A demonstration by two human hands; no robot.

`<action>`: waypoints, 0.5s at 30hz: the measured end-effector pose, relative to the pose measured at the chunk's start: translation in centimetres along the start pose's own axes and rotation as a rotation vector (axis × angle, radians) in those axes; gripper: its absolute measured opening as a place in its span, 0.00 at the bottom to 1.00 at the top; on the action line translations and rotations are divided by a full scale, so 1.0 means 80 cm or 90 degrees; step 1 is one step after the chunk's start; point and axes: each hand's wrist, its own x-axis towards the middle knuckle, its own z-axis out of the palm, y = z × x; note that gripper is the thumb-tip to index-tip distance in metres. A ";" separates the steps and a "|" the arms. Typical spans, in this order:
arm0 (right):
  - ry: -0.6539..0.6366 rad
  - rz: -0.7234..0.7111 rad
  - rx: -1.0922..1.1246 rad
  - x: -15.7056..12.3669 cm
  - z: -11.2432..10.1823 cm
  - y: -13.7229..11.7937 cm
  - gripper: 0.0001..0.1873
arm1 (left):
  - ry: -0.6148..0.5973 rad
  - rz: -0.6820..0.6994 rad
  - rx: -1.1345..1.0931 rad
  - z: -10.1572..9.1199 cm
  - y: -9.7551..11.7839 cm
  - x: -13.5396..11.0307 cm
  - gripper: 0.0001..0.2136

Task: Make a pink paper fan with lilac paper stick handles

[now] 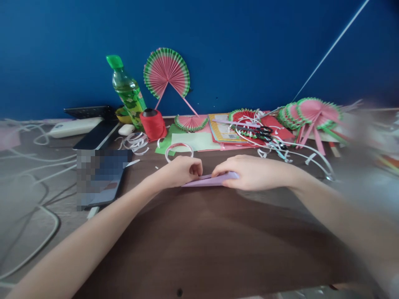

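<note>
A strip of folded purple paper (215,180) lies low over the dark tabletop, between both hands. My left hand (179,171) is closed at the paper's left end, fingers curled in. At the right end, my right hand (249,172) pinches the paper between thumb and fingers. Just behind my left hand stands a roll of tape (179,146). Beyond the hands lie pale green paper sheets (195,142) and a folded pink and green paper fan (190,123).
A phone (106,178) with cables lies left. Farther back are a green drink bottle (127,89), a red thread spool (153,126) and scissors (263,133) among paper scraps. Pleated watermelon-coloured fans (319,110) pile at right; another fan (167,70) stands against the blue wall (237,50).
</note>
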 end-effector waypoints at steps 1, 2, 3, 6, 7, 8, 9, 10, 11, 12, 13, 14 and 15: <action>0.006 0.004 -0.021 0.000 0.001 0.001 0.18 | 0.000 -0.001 0.002 0.000 0.001 0.000 0.06; 0.012 0.001 -0.039 -0.001 0.002 0.001 0.20 | -0.001 -0.004 0.004 -0.001 0.002 0.000 0.06; 0.013 -0.007 -0.054 -0.002 0.003 0.000 0.22 | -0.002 -0.008 0.007 -0.001 0.003 -0.001 0.05; 0.009 -0.052 -0.081 -0.006 0.003 -0.006 0.24 | -0.006 -0.021 0.015 -0.002 0.004 0.000 0.04; 0.010 -0.069 -0.089 -0.008 0.003 -0.009 0.24 | -0.008 -0.023 0.017 -0.002 0.004 0.000 0.03; 0.011 -0.082 -0.098 -0.010 0.002 -0.012 0.24 | -0.007 -0.023 0.018 -0.002 0.004 0.000 0.02; 0.012 -0.091 -0.107 -0.012 0.001 -0.014 0.24 | -0.007 -0.021 0.017 -0.001 0.004 0.000 0.02; 0.012 -0.095 -0.111 -0.013 0.000 -0.015 0.23 | -0.005 -0.019 0.015 -0.001 0.003 0.000 0.01; 0.010 -0.093 -0.109 -0.014 -0.001 -0.015 0.23 | -0.005 -0.017 0.014 0.000 0.002 0.000 0.02; 0.011 -0.085 -0.102 -0.014 -0.001 -0.015 0.23 | -0.004 -0.014 0.014 0.001 0.002 0.000 0.02; 0.016 -0.073 -0.094 -0.014 -0.002 -0.014 0.22 | -0.002 -0.009 0.013 0.001 0.001 0.000 0.03; 0.025 -0.057 -0.089 -0.014 -0.002 -0.012 0.21 | -0.001 -0.002 0.012 0.001 0.001 -0.001 0.04; 0.035 -0.039 -0.092 -0.012 -0.001 -0.010 0.20 | 0.001 0.004 0.013 0.002 0.000 -0.001 0.06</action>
